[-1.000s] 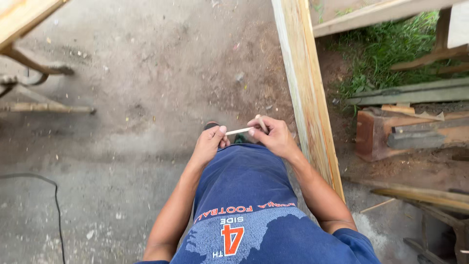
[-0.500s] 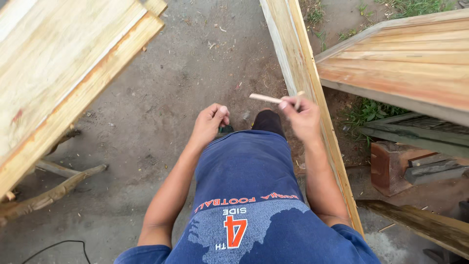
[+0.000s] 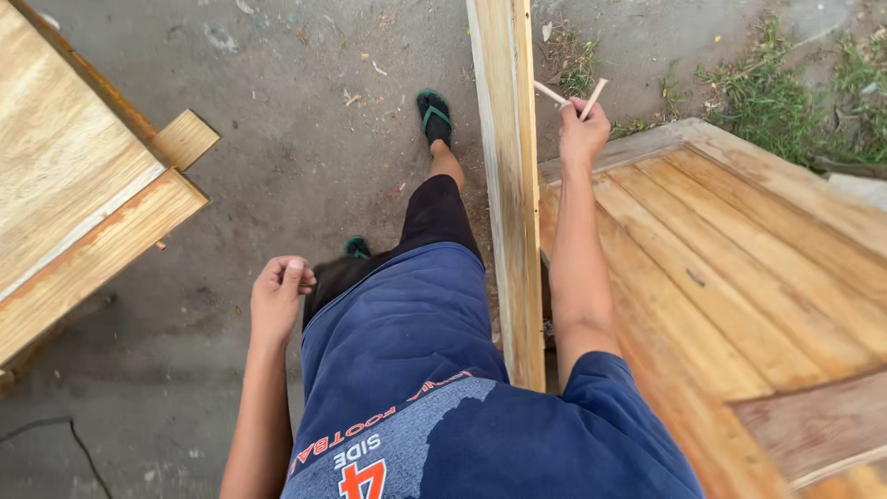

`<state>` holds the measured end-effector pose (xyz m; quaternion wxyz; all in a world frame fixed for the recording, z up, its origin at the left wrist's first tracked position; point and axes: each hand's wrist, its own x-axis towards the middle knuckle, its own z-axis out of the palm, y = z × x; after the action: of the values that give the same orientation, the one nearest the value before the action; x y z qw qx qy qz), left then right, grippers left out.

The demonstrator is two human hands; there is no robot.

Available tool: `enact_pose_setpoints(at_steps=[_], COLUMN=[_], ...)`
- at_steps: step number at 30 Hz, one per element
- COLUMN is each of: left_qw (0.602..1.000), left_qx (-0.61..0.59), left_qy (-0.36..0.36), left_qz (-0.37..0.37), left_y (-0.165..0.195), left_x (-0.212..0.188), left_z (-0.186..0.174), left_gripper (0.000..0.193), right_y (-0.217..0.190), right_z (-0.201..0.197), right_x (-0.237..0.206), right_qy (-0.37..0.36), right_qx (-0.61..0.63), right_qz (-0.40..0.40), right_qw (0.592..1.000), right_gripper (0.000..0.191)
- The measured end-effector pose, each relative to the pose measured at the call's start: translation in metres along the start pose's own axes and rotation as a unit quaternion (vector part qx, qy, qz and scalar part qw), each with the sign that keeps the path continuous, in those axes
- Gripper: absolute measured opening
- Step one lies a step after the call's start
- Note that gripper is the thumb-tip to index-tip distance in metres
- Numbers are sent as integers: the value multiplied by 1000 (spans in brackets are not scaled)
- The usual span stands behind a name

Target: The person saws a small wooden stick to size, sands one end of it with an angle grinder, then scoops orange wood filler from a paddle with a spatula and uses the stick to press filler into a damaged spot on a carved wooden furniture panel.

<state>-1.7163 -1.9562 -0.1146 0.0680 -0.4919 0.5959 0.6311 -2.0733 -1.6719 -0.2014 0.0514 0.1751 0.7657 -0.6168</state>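
- The right hand [image 3: 582, 129], in the upper right of centre of the frame, is raised at the end of an outstretched arm and is closed around two thin pale sticks [image 3: 571, 96] that splay out above the fingers.
- Those sticks sit just to the right of a long upright plank [image 3: 508, 185] that runs from the top edge down to the middle of the frame.
- The left hand [image 3: 280, 298], at centre left, is curled into a loose fist beside the person's hip; I cannot tell whether it holds anything.
- A slatted wooden panel [image 3: 739, 277] fills the right side, below and beside the right arm.
- Another wooden panel [image 3: 65, 185] lies along the left edge.
- A foot in a green-strapped sandal [image 3: 434, 115] steps on the concrete ground [image 3: 305, 148] near the top centre.
- Grass [image 3: 795, 83] grows at the upper right.
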Motion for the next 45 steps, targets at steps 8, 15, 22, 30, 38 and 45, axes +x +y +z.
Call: enact_pose_setpoints(at_steps=[8,15,22,30,38,45], left_qw=[968,935,939,922,928,929], left_qx=[190,230,263,301,286,281], left_qy=[101,137,83,84,81,81], left_qz=[-126,-233,-205,-229,-224,-226], left_y=[17,5,23,48,45,45], left_x=[21,13,30,50,60,66], left_z=[32,43,71,69,68,64], left_gripper=[28,30,35,37,35,34], right_y=[32,66,81,79,75,68], right_z=[80,113,117,124,135,153], right_x=[168,230,252,261,266,263], right_qy=[12,0,1,-12,-88,-172], right_qx=[-175,-186,-200,-157,-301,-374], right_qz=[11,31,42,101,-54,-197], right_qw=[984,982,979,982,948,890], right_gripper=[12,12,8,6,7,9])
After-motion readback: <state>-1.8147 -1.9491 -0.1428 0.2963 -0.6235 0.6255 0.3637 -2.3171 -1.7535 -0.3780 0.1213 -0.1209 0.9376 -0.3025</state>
